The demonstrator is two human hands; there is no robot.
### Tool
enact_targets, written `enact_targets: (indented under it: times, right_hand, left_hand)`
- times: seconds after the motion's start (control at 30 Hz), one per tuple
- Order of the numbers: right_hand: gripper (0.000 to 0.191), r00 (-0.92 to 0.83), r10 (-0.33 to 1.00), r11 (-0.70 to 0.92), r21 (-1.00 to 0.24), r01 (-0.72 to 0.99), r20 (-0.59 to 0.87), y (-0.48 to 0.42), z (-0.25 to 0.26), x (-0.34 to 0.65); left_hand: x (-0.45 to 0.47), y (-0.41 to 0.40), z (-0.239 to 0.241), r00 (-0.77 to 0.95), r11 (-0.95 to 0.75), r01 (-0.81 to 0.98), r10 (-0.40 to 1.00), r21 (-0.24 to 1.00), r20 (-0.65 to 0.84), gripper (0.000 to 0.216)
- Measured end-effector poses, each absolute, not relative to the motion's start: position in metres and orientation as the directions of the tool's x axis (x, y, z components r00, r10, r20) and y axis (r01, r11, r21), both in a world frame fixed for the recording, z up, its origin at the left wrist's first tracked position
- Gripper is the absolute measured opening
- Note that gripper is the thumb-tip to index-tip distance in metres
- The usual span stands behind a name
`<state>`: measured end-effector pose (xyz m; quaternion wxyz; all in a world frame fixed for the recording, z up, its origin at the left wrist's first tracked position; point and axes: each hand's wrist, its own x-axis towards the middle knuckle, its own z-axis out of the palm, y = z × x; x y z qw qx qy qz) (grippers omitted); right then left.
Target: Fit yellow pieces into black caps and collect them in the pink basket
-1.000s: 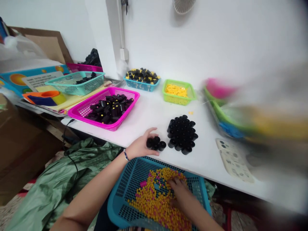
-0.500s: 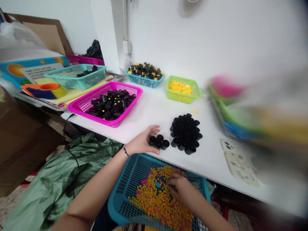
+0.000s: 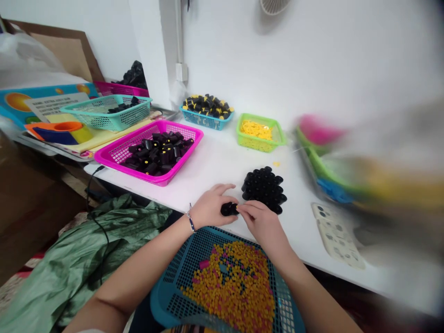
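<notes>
My left hand (image 3: pixel 211 208) curls around a small group of black cylindrical caps (image 3: pixel 229 209) on the white table (image 3: pixel 208 180), and its fingers partly hide them. My right hand (image 3: pixel 258 222) has come in from the other side, with its fingertips pressed against the same caps. Anything in those fingertips is hidden. Just beyond my right hand stands a packed cluster of upright black caps (image 3: pixel 264 189). Below both hands, a blue mesh basket (image 3: pixel 208 236) holds a heap of yellow and pink beads (image 3: pixel 232 286).
A magenta basket (image 3: pixel 118 155) of black caps stands to the left. Farther back are a blue basket (image 3: pixel 204 121) of yellow-topped caps and a green basket (image 3: pixel 258 143) of yellow pieces. A cream perforated panel (image 3: pixel 336 236) lies right, beside a blurred stack of colourful trays (image 3: pixel 333 185).
My right hand has left the beads and moved up to the small group of caps. My left hand has closed over that group, and the view has shifted slightly.
</notes>
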<state>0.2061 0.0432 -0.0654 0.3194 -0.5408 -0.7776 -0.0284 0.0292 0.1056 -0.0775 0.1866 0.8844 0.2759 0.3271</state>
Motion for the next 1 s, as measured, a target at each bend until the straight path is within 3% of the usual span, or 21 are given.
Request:
enact_targets:
  times: [0.47,0.6,0.83,1.0]
  right_hand:
    - [0.026,-0.302,0.862,0.442,-0.313,0.840,0.408,0.052,-0.059,0.203]
    - [0.027,-0.332,0.821,0.460,-0.195,0.866,0.466,0.042,-0.065,0.195]
    - [0.045,-0.435,0.810,0.391,0.192,0.900,0.393,0.012,-0.101,0.189]
    - [0.048,-0.374,0.817,0.348,0.142,0.927,0.439,0.017,-0.112,0.187]
  left_hand:
    - [0.030,0.108,-0.088,0.617,-0.773,0.316,0.608,0.551,0.499,0.029]
    - [0.030,0.109,-0.089,0.611,-0.774,0.311,0.607,0.551,0.508,0.028]
    - [0.030,0.111,-0.093,0.617,-0.776,0.316,0.605,0.545,0.504,0.028]
    - [0.029,0.110,-0.092,0.620,-0.776,0.312,0.604,0.549,0.501,0.027]
